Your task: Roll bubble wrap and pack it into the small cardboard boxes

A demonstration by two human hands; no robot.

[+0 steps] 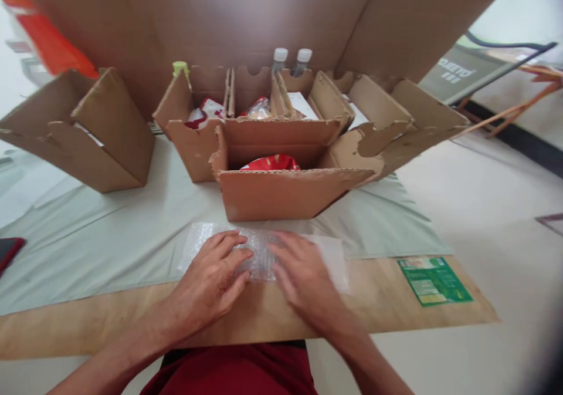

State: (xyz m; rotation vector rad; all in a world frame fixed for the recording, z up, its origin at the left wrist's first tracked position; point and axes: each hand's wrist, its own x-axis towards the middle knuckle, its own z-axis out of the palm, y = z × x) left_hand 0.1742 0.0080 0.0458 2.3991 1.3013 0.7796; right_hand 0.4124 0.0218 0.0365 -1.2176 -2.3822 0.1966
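I see the clear plastic bubble sheet [263,260] with dotted pattern, the plain brown cardboard box [281,195], the pale green cloth [165,210].

Standing here, I find one camera on the person's head, which looks forward and down, from quite near, over the worktop [373,307]

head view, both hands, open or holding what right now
Left hand: open, fingers on the clear plastic bubble wrap.
Right hand: open, blurred, over the same wrap; contact unclear.
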